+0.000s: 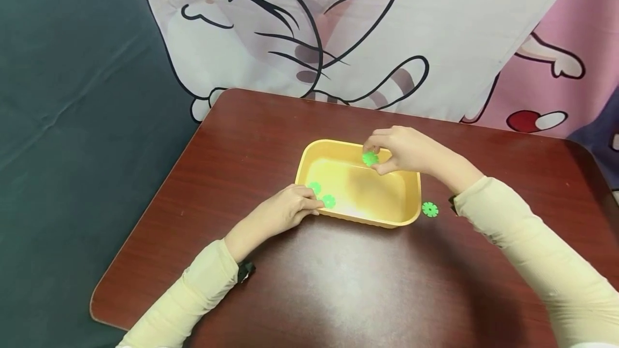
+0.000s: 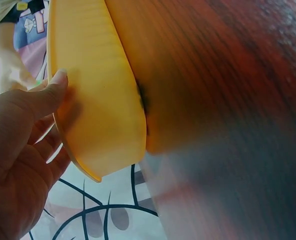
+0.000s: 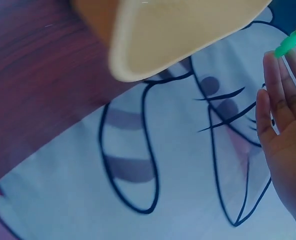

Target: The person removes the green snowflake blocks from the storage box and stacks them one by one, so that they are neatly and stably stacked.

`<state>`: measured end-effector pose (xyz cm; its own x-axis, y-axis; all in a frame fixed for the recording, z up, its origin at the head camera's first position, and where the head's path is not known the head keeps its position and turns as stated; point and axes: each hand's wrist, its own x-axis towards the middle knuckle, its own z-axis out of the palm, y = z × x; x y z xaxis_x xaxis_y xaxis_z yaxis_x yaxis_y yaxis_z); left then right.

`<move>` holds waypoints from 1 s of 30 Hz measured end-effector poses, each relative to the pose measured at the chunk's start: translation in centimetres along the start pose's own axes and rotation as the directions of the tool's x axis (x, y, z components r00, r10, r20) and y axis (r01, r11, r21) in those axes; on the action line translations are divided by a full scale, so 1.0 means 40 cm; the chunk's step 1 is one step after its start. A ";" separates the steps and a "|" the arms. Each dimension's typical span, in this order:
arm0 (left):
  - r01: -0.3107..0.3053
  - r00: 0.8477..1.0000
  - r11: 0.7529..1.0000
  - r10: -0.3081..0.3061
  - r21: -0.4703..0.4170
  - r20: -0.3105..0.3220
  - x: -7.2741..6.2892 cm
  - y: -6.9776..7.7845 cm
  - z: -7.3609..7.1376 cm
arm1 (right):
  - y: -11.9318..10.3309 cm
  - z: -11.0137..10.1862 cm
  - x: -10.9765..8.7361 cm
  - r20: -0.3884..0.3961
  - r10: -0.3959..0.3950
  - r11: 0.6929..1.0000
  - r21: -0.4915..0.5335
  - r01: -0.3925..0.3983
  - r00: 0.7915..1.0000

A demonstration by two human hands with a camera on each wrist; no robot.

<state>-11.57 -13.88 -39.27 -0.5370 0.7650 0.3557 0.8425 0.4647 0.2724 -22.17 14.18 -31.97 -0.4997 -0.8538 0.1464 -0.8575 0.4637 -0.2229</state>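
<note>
A yellow plastic basin [image 1: 367,192] stands on the table. My left hand [image 1: 295,208] grips its near-left rim; the left wrist view shows the thumb on the outer wall [image 2: 95,95] and the fingers behind the rim. Over the basin's far right part, my right hand [image 1: 398,149] pinches a green notched disc [image 1: 370,159] between thumb and fingers. That disc [image 3: 287,45] appears edge-on at the fingertips in the right wrist view. Inside the basin, by the left fingers, lie two more green discs, one at the left end [image 1: 314,187] and the other disc [image 1: 329,201] nearer the front wall.
Another green notched disc [image 1: 430,209] lies on the brown table [image 1: 232,176] just right of the basin. Behind the table hangs a cloth [image 1: 445,26] printed with a cartoon cat. A dark green surface [image 1: 72,122] is to the left.
</note>
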 end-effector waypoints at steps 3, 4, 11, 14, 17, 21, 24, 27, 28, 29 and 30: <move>0.012 1.000 1.000 -0.012 0.001 0.003 -0.003 0.002 0.001 | 0.012 0.000 -0.044 -0.020 0.020 1.000 -0.006 -0.020 1.000; 0.015 1.000 1.000 -0.015 0.000 0.003 -0.003 0.002 0.002 | 0.015 -0.001 -0.058 -0.026 0.030 1.000 0.001 -0.030 0.999; 0.041 0.999 0.999 -0.041 0.001 -0.025 -0.016 0.002 0.001 | 0.035 0.002 -0.135 -0.074 0.091 0.995 0.043 -0.088 0.993; 0.046 0.998 0.999 -0.045 0.018 -0.044 -0.024 0.003 -0.001 | 0.045 0.010 -0.162 -0.100 0.111 0.992 0.075 -0.104 0.989; 0.039 0.998 0.999 -0.038 0.021 -0.052 -0.024 0.004 -0.001 | 0.056 0.018 -0.198 -0.129 0.138 0.986 0.110 -0.124 0.982; 0.019 0.998 1.000 -0.018 0.016 -0.057 -0.017 0.004 0.005 | 0.071 0.026 -0.252 -0.150 0.187 0.980 0.102 -0.173 0.971; 0.006 0.998 1.000 -0.006 0.011 -0.062 -0.010 0.002 0.007 | 0.079 0.035 -0.291 -0.152 0.216 0.976 0.072 -0.207 0.965; -0.001 0.998 1.000 0.001 0.004 -0.060 -0.003 0.000 0.009 | 0.082 0.049 -0.325 -0.146 0.239 0.971 0.040 -0.235 0.960; -0.002 0.998 1.000 0.002 0.002 -0.061 0.000 0.000 0.009 | 0.083 0.055 -0.335 -0.142 0.243 0.970 0.032 -0.241 0.960; -0.003 0.998 1.000 0.003 0.001 -0.060 0.002 -0.001 0.010 | 0.083 0.060 -0.343 -0.135 0.250 0.968 0.024 -0.249 0.959; -0.004 0.998 1.000 0.004 -0.003 -0.060 0.004 -0.001 0.011 | 0.083 0.067 -0.352 -0.124 0.259 0.966 0.018 -0.259 0.958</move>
<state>-11.67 -13.57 -39.63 -0.5354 0.7386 0.4098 0.8445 0.4605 0.2733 -17.64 27.09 -37.34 -0.7157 -0.6687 0.2017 -0.6969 0.6644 -0.2702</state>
